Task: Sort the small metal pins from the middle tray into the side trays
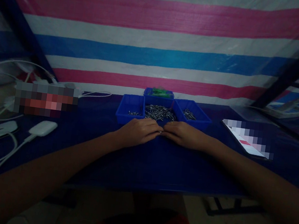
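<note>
My left hand (142, 130) and my right hand (183, 134) meet fingertip to fingertip over the blue table, just in front of the bins. Both are closed in a pinch. A tiny shiny glint shows where the fingertips touch, but what they hold is too small to make out. Right behind my fingers lies a pile of short, thin metal pins or screws (159, 112). To its left a blue bin (124, 115) holds a few small metal pieces (133, 113). The blue bin on the right (202, 123) contains more metal pieces (189, 114).
Behind the pile, another blue bin (158, 100) holds green items (160, 91). A lit phone or tablet (244, 143) lies at the right. White cables and a white charger (43, 128) are on the left. A striped sheet (159, 36) hangs behind the table (142, 169).
</note>
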`<state>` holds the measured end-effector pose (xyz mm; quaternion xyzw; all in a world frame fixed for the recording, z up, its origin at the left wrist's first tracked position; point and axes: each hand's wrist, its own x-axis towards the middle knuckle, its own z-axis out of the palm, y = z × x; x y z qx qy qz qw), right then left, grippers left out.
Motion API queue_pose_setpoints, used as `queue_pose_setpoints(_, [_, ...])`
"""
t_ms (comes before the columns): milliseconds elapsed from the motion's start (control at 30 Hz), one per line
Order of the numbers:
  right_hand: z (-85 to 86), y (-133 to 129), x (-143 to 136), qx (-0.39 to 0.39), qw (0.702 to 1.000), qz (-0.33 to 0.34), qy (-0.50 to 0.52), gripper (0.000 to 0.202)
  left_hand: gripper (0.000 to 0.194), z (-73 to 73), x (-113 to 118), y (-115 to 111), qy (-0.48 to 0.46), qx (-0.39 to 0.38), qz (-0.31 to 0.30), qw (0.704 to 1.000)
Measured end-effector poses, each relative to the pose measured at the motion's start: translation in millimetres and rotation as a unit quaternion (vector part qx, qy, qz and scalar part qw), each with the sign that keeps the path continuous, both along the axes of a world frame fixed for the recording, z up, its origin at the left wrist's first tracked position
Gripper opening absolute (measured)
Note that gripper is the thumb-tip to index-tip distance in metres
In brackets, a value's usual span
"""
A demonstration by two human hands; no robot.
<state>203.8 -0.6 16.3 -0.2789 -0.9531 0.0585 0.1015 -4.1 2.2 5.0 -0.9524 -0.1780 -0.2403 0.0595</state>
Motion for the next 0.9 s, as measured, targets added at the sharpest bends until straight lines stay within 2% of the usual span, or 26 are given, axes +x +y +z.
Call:
queue_pose_setpoints(233, [4.3,-1.5,1.3,-0.015,1.0,-0.017,-0.002,0.019,0.015,-1.0,-0.2,-2.0,0.007,-0.039,0.003,0.999])
queue_pose_setpoints(500, [5.6,-3.1,1.8,-0.041,0.999,-0.006,0.018,0.021,0.017,-6.3,-2.0,3.1,0.048,-0.029,0.087,0.995])
queue_pose_setpoints(767, [1.7,-4.3,-1.4,-0.052,0.998,0.001,0.023,0.019,0.022,-9.3,0.0,3.6,0.087,0.0,0.068,0.994])
queue_pose_setpoints(900, [2.8,-3.6,-0.9,-0.033,0.999,-0.006,0.004,0.019,0.022,-8.2,0.6,2.5,0.09,0.002,0.08,0.993])
